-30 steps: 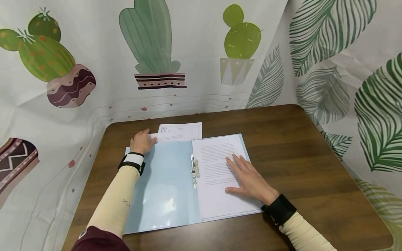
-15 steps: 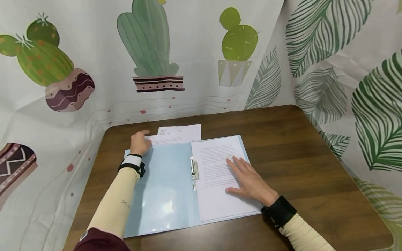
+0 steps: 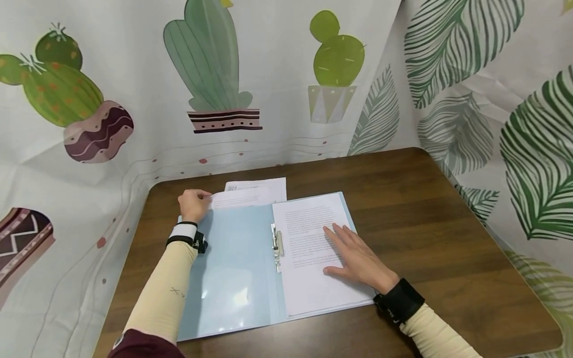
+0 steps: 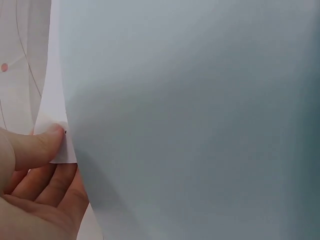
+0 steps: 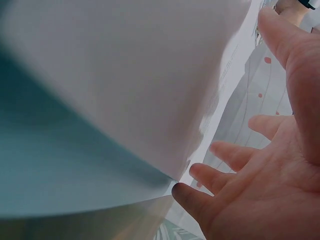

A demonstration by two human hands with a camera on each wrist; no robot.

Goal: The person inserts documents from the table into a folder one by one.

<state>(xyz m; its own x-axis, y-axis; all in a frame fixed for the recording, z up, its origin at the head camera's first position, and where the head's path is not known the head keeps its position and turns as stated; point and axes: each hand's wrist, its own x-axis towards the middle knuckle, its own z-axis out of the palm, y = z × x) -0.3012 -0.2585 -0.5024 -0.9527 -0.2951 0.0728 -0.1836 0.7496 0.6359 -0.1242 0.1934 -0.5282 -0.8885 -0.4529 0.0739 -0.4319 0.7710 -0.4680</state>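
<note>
A light blue folder (image 3: 233, 268) lies spread flat on the wooden table, a metal lever clip (image 3: 278, 243) along its spine. Beyond its left cover, my left hand (image 3: 192, 205) pinches the left corner of a printed sheet of paper (image 3: 241, 199). In the left wrist view, the thumb presses on top of that sheet (image 4: 56, 107), with the other fingers beneath. My right hand (image 3: 358, 258) rests, fingers spread, on the stack of printed pages (image 3: 313, 293) on the folder's right side. The lower part of the pinched sheet is hidden by the folder's cover.
Another printed paper (image 3: 277, 186) lies behind the pinched sheet. The brown wooden table (image 3: 429, 223) extends to the right of the folder. A white curtain (image 3: 282, 59) with cactus and leaf prints hangs behind and on both sides.
My left hand has shifted slightly left, and its fingers have closed from a spread pose onto the sheet's corner. The sheet's far edge now curves up. My right hand stays in place.
</note>
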